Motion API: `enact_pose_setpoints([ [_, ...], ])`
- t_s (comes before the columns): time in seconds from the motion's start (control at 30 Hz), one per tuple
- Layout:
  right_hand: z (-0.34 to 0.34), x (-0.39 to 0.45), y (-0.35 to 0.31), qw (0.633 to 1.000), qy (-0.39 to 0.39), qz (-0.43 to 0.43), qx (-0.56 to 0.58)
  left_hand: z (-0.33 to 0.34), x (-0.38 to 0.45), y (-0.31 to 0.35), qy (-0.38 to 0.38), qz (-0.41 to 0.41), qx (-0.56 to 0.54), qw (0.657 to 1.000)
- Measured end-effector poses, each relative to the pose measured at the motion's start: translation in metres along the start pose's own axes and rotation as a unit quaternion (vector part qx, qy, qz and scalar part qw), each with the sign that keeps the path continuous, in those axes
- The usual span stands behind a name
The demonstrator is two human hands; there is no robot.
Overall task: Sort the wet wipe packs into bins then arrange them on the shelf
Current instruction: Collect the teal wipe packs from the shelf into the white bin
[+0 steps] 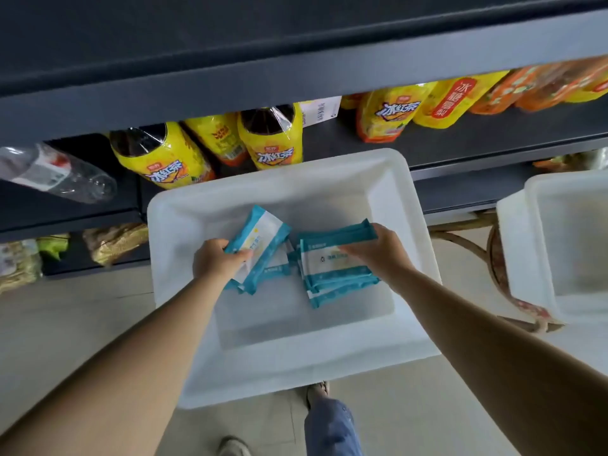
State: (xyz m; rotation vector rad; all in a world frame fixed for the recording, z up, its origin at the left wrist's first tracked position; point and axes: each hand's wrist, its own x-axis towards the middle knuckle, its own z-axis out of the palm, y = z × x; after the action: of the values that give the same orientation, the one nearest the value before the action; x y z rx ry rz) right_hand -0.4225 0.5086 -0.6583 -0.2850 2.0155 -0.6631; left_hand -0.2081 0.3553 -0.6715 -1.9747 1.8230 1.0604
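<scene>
Looking from the left, I see a clear bottle (56, 174) lying on the dark shelf (329, 77), and beside it yellow tea bottles (164, 156) lying on their sides. Under them, on a lower shelf near the floor, there are some bags (113, 243).

In the middle stands a white bin (286, 373), its far edge close to the shelf front. Both hands reach into it. The left hand (215, 260) is at the left side of the bin and grips one blue and white wipe pack (258, 240); the thumb lies on top of the pack and the other fingers are curled under its near end. This pack is tilted, and its far end points to the back left corner of the bin. Under it I see more packs (263, 278) lying on the bin floor.

The right hand (378, 250) is at the right side of the bin and holds a stack of wipe packs (339, 268); the fingers lie over the top pack and the thumb presses the far edge of the stack. The stack rests near the middle of the bin.

Further right, a second white bin (543, 205) stands on a round stool (513, 291). At the bottom edge I see a trouser leg (332, 426) and shoes (232, 445) on the pale floor.
</scene>
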Motion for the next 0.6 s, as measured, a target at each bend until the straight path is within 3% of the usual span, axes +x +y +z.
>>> enact_pose_setpoints([
  [0.33, -0.004, 0.008, 0.003, 0.996, 0.006, -0.033, -0.078, 0.000, 0.007, 0.006, 0.013, 0.003, 0.084, 0.996],
  [0.6, -0.019, -0.013, -0.014, 0.947, 0.076, -0.177, -0.258, -0.014, -0.014, 0.002, 0.046, 0.039, 0.129, 0.990],
])
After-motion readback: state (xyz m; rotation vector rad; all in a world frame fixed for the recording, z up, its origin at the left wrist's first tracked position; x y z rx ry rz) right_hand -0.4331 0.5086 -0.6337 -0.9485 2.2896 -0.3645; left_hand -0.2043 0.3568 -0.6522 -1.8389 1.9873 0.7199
